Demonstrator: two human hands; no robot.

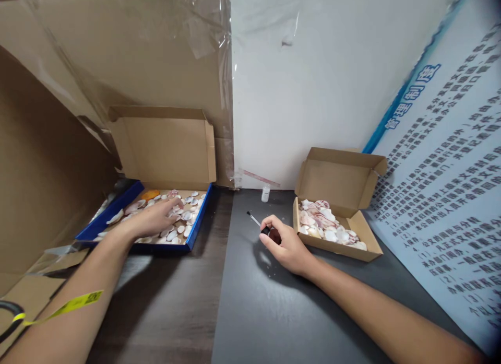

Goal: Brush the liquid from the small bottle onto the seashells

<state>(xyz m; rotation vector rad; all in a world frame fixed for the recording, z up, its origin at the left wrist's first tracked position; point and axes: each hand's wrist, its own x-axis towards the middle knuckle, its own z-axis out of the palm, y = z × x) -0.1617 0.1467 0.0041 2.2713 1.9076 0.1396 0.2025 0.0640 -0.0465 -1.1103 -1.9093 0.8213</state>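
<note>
My left hand (158, 216) reaches down into a blue-sided cardboard box (191, 237). Loose seashells (172, 235), mostly white, lie beneath and around its fingers. Those fingers are bent and a little apart, with no shell plainly gripped. Over the dark mat, my right hand (287, 246) pinches the black cap of a small applicator brush (255, 219). Its thin stem and dark tip point up and left. A small white bottle (265, 194) stands just beyond the brush tip.
At right, an open brown carton (338, 249) holds larger striped and white shells (323, 220). Cardboard walls (164, 50) and a white panel (289, 103) stand behind. A printed poster (442, 207) leans along the right side. An orange shell (151, 195) lies in the blue box.
</note>
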